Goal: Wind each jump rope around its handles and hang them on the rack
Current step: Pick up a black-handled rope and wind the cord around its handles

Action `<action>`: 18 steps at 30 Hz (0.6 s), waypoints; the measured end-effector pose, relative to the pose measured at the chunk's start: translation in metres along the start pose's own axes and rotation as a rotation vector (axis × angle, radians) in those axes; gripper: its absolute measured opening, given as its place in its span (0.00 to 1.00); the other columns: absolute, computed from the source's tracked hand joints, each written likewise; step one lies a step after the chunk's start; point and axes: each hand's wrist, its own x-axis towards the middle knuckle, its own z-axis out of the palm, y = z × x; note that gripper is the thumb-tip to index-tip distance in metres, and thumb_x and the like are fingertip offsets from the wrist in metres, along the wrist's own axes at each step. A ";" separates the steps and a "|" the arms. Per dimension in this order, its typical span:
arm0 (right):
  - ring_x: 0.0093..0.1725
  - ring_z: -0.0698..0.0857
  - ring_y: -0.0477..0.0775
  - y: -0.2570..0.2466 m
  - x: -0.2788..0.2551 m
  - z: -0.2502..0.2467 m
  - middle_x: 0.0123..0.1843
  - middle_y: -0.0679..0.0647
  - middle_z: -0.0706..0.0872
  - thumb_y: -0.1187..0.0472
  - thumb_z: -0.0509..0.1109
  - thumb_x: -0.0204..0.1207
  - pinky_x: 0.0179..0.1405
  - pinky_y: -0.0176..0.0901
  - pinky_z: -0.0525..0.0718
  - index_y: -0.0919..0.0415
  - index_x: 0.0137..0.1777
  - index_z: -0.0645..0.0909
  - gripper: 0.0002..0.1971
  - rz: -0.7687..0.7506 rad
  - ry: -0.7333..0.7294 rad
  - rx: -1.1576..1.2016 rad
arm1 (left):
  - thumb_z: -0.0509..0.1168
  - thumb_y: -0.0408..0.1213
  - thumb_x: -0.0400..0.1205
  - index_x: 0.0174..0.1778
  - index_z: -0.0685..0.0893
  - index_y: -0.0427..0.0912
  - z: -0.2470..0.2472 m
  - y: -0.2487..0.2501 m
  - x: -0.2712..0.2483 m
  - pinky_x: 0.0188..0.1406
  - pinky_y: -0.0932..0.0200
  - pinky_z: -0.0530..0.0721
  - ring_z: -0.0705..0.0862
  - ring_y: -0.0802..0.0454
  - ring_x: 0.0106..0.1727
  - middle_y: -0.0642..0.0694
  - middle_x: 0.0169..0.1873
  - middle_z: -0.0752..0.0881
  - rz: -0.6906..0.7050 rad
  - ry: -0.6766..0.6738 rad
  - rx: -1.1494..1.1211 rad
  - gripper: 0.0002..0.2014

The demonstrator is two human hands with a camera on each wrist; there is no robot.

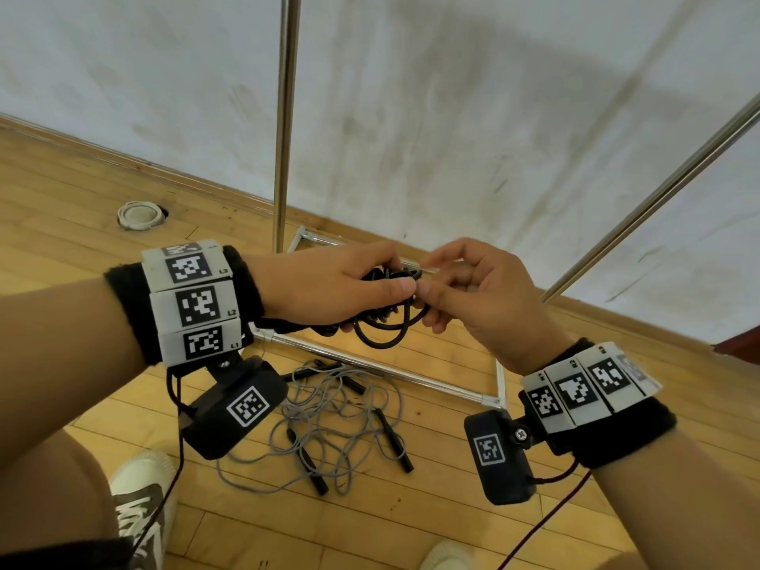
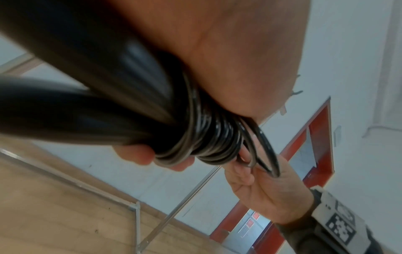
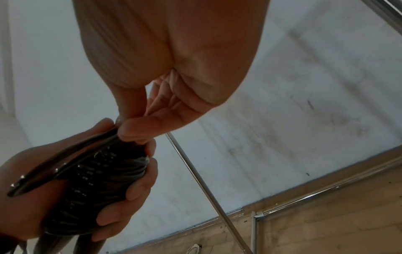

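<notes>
Above the wooden plank floor point(image 1: 82, 191), in front of the shiny metal rack point(image 1: 285, 117), the left hand point(image 1: 325, 285) is clenched around a glossy black jump rope point(image 2: 208, 137) coiled in tight rings about its smooth black handles point(image 2: 76, 110), while the right hand point(image 1: 477, 290) pinches a loose loop of that cord between thumb and forefinger. Down on the floor near the rack's base bar, thin grey jump ropes point(image 1: 329, 425) with slim black grips lie tangled, and the wristbands carry square black-and-white code tags, one point(image 1: 197, 308) reading L2.
</notes>
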 end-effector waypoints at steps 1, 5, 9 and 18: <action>0.27 0.87 0.54 0.000 -0.001 0.000 0.31 0.58 0.88 0.63 0.77 0.68 0.27 0.41 0.86 0.62 0.54 0.82 0.14 -0.001 -0.002 -0.025 | 0.54 0.66 0.78 0.53 0.75 0.57 0.000 -0.001 0.000 0.28 0.63 0.80 0.79 0.62 0.26 0.54 0.33 0.83 0.004 -0.014 0.056 0.19; 0.26 0.88 0.55 0.000 -0.003 0.003 0.30 0.59 0.88 0.69 0.77 0.74 0.26 0.44 0.85 0.63 0.49 0.86 0.06 -0.022 -0.001 -0.202 | 0.55 0.62 0.84 0.52 0.75 0.56 0.004 -0.004 0.000 0.27 0.68 0.78 0.80 0.63 0.28 0.55 0.33 0.82 0.054 -0.034 0.209 0.14; 0.21 0.84 0.52 0.001 0.000 0.002 0.23 0.54 0.86 0.63 0.80 0.72 0.24 0.43 0.80 0.58 0.41 0.83 0.07 0.074 0.015 -0.314 | 0.54 0.54 0.87 0.51 0.76 0.56 0.010 -0.001 0.002 0.32 0.71 0.75 0.79 0.64 0.33 0.57 0.34 0.81 0.139 -0.037 0.293 0.09; 0.32 0.89 0.54 0.000 0.001 -0.006 0.37 0.57 0.89 0.75 0.74 0.71 0.33 0.39 0.87 0.68 0.49 0.85 0.08 0.122 -0.070 0.161 | 0.54 0.51 0.89 0.51 0.78 0.57 0.007 -0.002 0.003 0.32 0.55 0.81 0.80 0.55 0.32 0.51 0.36 0.83 0.046 -0.049 0.049 0.08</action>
